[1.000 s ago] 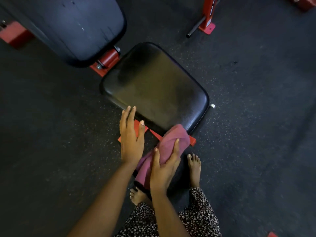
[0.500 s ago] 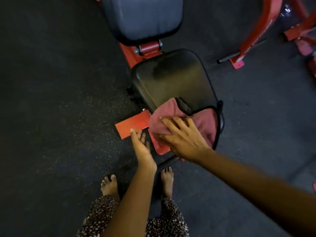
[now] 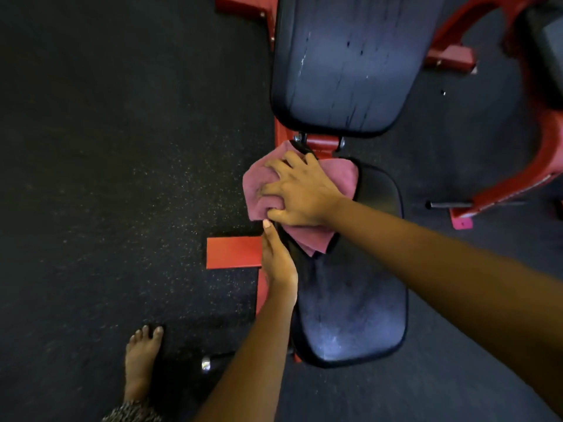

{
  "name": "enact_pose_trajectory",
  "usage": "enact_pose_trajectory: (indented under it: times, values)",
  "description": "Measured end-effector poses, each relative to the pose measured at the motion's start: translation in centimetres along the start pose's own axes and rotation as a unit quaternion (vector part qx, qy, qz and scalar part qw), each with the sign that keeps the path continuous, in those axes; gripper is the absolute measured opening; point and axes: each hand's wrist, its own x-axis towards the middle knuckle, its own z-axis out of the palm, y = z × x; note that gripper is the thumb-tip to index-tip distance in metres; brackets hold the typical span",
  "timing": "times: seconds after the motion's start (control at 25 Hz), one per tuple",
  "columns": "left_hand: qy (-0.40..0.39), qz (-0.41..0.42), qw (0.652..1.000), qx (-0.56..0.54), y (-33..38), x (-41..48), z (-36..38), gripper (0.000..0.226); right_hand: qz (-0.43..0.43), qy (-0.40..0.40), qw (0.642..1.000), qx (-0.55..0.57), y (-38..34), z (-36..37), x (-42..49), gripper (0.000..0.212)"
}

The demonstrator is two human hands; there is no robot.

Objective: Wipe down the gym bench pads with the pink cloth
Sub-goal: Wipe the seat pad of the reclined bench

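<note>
One wide-angle camera on the person's head looks almost straight down, close above the forearms. The right hand (image 3: 300, 193) and left hand (image 3: 277, 260) sit mid-frame, the seat pad (image 3: 350, 315) beneath them, the back pad (image 3: 341, 71) beyond.

Gym: padded bench (image 3: 350, 315), red frames (image 3: 542, 166), rubber floor (image 3: 106, 147).

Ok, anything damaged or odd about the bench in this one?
Yes: the back pad looks worn, with dark lengthwise slits and pale scuffs in its vinyl. The seat pad has a whitish, dusty-looking patch at its near end, away from the pink cloth under the right hand.
</note>
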Motion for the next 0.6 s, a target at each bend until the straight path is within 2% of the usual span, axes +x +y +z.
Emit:
enact_pose_trajectory:
  times: [0.08,0.16,0.44,0.6]
  values:
    - [0.065,0.049,0.993,0.089,0.5,-0.2,0.9,0.053,0.032,-0.017,0.999,0.030,1.8,0.3,0.8,0.040]
    - [0.096,0.084,0.983,0.134,0.2,-0.3,1.0,0.052,0.080,-0.016,0.995,0.065,3.5,0.6,1.1,0.042]
    - [0.130,0.123,0.966,0.185,-0.5,0.1,1.5,0.065,0.259,0.014,0.955,0.141,10.2,3.3,-4.2,0.065]
    - [0.135,0.140,0.966,0.171,-0.9,0.2,1.4,0.072,0.319,-0.005,0.935,0.154,13.0,4.7,-6.5,0.045]
